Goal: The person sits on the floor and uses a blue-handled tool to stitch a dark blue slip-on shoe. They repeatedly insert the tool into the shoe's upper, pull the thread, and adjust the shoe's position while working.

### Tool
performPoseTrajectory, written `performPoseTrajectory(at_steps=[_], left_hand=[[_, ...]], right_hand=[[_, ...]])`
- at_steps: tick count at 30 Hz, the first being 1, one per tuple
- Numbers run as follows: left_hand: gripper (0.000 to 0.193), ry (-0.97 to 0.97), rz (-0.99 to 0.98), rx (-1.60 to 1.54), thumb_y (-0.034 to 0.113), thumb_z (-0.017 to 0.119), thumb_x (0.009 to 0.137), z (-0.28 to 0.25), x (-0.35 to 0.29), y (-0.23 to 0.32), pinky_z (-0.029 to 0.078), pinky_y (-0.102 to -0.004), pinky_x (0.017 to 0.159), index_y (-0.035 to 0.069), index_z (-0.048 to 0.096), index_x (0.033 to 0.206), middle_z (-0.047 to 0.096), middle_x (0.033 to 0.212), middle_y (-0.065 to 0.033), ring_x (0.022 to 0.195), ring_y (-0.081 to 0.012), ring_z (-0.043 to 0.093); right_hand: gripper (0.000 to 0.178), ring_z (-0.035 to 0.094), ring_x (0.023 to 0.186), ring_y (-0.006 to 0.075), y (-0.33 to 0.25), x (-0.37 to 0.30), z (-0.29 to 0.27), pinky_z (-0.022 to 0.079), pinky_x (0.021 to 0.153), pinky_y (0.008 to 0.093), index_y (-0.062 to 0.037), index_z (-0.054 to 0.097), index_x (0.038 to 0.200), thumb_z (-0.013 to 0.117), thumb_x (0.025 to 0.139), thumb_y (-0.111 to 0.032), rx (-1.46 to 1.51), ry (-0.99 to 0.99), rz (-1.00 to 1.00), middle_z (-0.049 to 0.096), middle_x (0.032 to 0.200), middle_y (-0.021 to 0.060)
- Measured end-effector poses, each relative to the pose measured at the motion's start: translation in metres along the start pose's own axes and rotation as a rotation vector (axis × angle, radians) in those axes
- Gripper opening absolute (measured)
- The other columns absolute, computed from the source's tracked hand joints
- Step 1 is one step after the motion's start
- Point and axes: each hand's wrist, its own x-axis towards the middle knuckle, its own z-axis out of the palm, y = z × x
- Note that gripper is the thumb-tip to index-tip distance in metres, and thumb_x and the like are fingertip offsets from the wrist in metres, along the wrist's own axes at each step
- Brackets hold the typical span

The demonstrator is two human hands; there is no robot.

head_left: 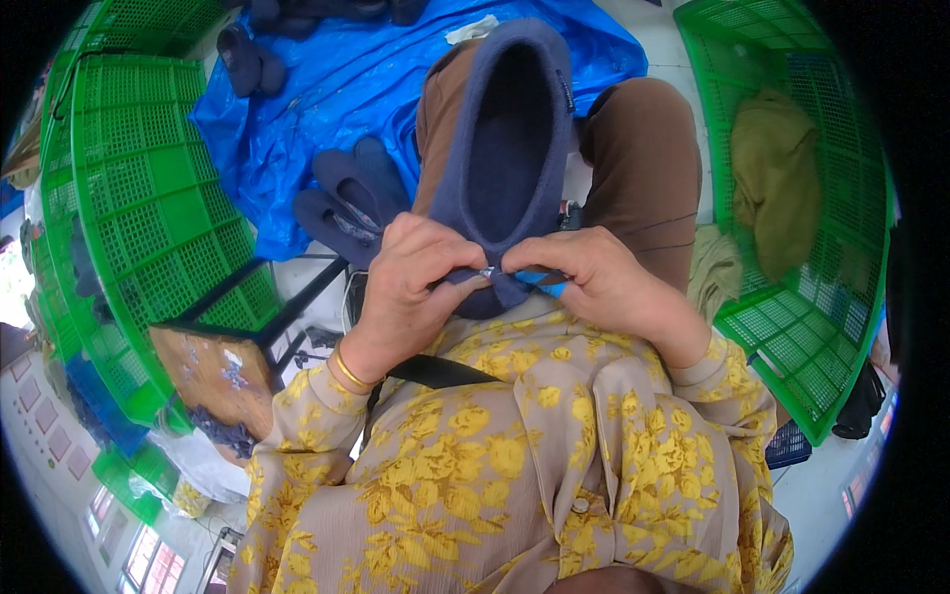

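At the navy slipper [451,188], I see the left hand [411,282] pinching its near edge. Now the right hand [606,284] grips a blue tool [541,279]!

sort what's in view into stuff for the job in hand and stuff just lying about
In use:
- navy slipper, pinched by the left hand
- small blue object, partly hidden in the right hand

Seemingly lying about:
- other slippers
- blue sheet
- green crates
- olive cloth

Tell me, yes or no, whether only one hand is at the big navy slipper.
No, the left hand and the right hand both have fingers at the near end of the big navy slipper.
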Motion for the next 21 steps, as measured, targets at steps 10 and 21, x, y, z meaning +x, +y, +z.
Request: performPoseTrajectory(at_steps=[10,21], left_hand=[[0.023,-0.026,-0.015,-0.009,0.008,0.081,0.064,-0.001,0.001,0.0,0.041,-0.0333,0.073,0.011,0.069,0.084,0.064,0.083,-0.0021,0.081,-0.022,0.056],[0.023,-0.078,0.004,-0.05,0.007,0.081,0.066,-0.004,0.006,0.0,0.039,-0.0317,0.075,0.009,0.069,0.086,0.063,0.083,-0.0019,0.08,-0.0212,0.055]], right_hand=[[0.053,0.065,0.101,0.034,0.003,-0.003,-0.005,0.052,0.087,0.0395,-0.0072,0.065,0.116,0.05,0.069,0.011,0.024,-0.072,0.005,0.068,0.109,0.0162],[0.04,0.065,0.086,0.0369,0.005,0.0,0.005,0.052,0.073,0.0416,-0.0079,0.06,0.108,0.052,0.074,0.01,-0.003,0.01,-0.031,0.066,0.092,0.0166]])
